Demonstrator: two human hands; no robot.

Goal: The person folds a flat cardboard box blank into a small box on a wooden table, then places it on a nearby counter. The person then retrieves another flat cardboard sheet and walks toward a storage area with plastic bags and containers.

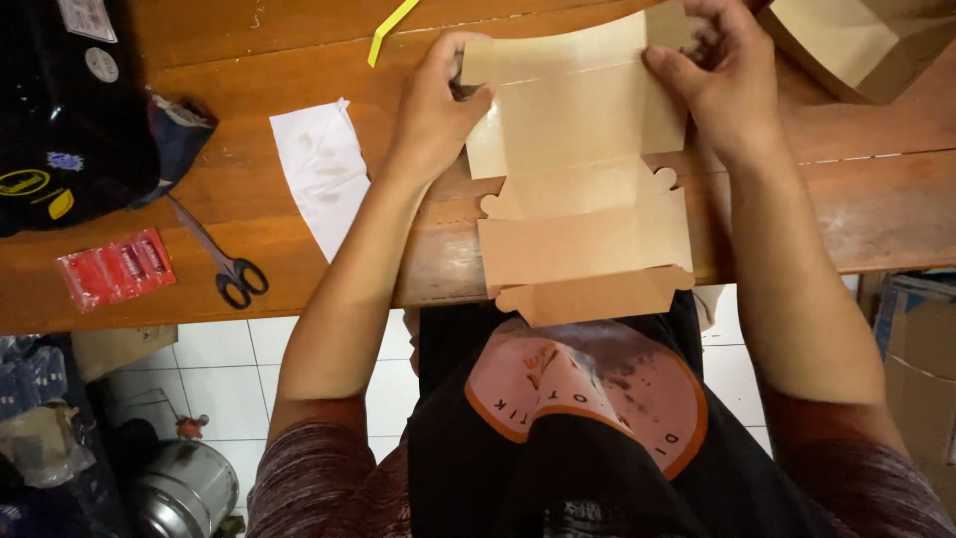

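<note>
A: In the head view, what do the two hands hold?

B: Both hold the flat brown die-cut cardboard box blank (583, 169). It lies unfolded on the brown wooden table (876, 209), and its near end hangs over the table edge, above the person's lap. The left hand (433, 115) grips the left side of the far end; its fingers are curled closed on the edge, with the thumb on top of the cardboard. The right hand (722, 85) pinches the far right corner, and its fingers are bent tight around that corner.

A: What lies beside them?

B: Left of the left hand there is a white piece of paper (324, 174), near but not touching it. Further left lie scissors with black handles (227, 261), and then a small red plastic packet (117, 269). A dark plastic bag (70, 110) fills the far left corner. A thin yellow strip (390, 30) lies at the far edge of the table. At the top right corner is another brown cardboard piece (856, 45), just beside the right hand.
</note>
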